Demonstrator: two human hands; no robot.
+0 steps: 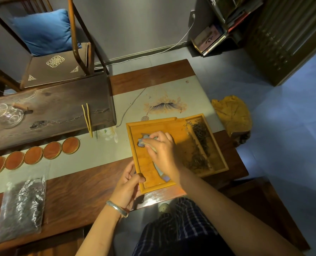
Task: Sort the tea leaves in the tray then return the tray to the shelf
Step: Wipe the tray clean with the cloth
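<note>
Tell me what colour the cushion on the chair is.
The cushion is blue, plain with no pattern, seen in the head view.

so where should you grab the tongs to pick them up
Pinch the tongs near the joined end closest to the person, coming from above. They lie flat, half over the dark board's edge, with the two arms spread at the far end, so the joined end gives the firmest grip.

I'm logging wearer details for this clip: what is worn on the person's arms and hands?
Both forearms are bare, with no sleeves or gloves in view. The left hand has a silver bangle at the wrist. The right hand shows no ring, watch or band.
</note>
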